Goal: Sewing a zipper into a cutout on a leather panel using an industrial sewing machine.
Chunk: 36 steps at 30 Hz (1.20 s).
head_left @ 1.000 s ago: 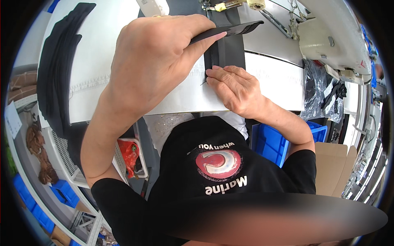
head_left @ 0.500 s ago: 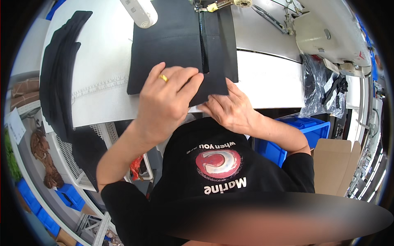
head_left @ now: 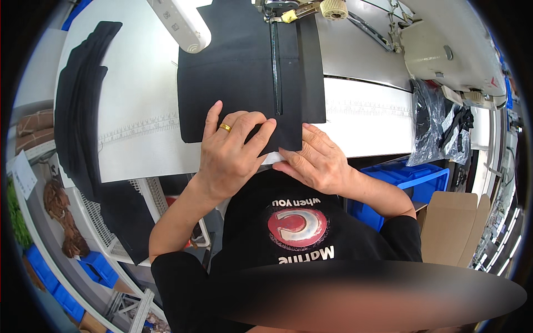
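Black fabric panel [head_left: 227, 89]: in the head view, my only one, it lies flat ahead of both hands, near edge at their fingers, far part up by the presser foot [head_left: 271, 19].
Zipper [head_left: 275, 64]: starts just ahead of the left index fingertip and runs away toward the foot, looking straight.
Handling: I judge light, even tension best; I would smooth the cloth, square the near edge and let no fold form under the fingers.
Alignment: I would hold the zipper true to the foot, since a sideways tug from either hand could skew it.
Left hand [head_left: 230, 147]: half open, outermost finger stretched, index bent onto the panel; the thumb is partly hidden, so I cannot tell whether it pinches.
Right hand [head_left: 315, 158]: fingers half curled, touching the panel's near right corner; I cannot tell whether they clamp it.
Dark under-layer [head_left: 314, 83]: shows past the panel's right edge, just ahead of the right hand.
Black cloth stack [head_left: 80, 105]: well left of the left hand.
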Each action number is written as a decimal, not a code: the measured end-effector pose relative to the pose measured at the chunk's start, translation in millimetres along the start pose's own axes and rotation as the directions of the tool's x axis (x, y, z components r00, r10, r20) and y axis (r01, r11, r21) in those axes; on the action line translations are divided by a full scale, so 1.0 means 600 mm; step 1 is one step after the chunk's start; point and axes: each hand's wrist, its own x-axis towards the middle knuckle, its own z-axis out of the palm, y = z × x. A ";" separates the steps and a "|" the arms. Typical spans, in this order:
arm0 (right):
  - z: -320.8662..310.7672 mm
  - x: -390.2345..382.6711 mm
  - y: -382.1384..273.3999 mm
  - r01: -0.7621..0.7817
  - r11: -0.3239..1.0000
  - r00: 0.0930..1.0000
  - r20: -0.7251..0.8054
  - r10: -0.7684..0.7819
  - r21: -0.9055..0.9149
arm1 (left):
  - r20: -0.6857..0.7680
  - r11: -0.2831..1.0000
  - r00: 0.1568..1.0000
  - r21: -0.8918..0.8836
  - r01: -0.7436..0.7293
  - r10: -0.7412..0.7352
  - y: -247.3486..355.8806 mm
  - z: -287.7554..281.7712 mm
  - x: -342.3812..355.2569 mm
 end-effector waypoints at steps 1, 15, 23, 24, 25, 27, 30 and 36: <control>0.002 -0.002 0.001 -0.013 1.000 1.000 -0.020 0.013 0.008 | 0.023 1.000 1.000 0.004 0.003 -0.003 0.000 0.001 0.001; -0.064 0.021 0.028 0.056 0.962 0.991 -0.133 -0.021 0.268 | 0.061 0.998 0.996 0.016 -0.066 0.065 -0.007 -0.004 0.001; -0.033 0.052 0.079 0.077 0.997 0.985 0.158 -0.077 0.005 | 0.035 0.999 0.999 -0.014 -0.030 0.030 -0.003 -0.019 0.005; -0.031 0.051 0.079 0.074 0.997 0.986 0.148 -0.075 0.008 | 0.095 0.996 0.995 -0.086 -0.035 0.043 -0.012 -0.028 0.013; -0.031 0.051 0.078 0.066 0.998 0.984 0.166 -0.064 -0.006 | 0.078 0.982 0.994 -0.175 -0.067 0.082 -0.021 -0.033 0.025; -0.034 0.050 0.074 0.051 0.999 0.979 0.199 -0.046 -0.016 | -0.056 0.998 0.997 -0.014 -0.062 0.061 -0.048 -0.016 0.062; -0.040 0.053 0.069 0.048 0.998 0.980 0.193 -0.042 -0.028 | -0.020 0.994 0.998 0.089 -0.059 0.061 -0.093 0.006 0.106; -0.039 0.057 0.069 0.055 0.998 0.979 0.200 -0.045 -0.042 | -0.049 0.980 0.984 0.108 -0.165 0.171 -0.109 0.014 0.108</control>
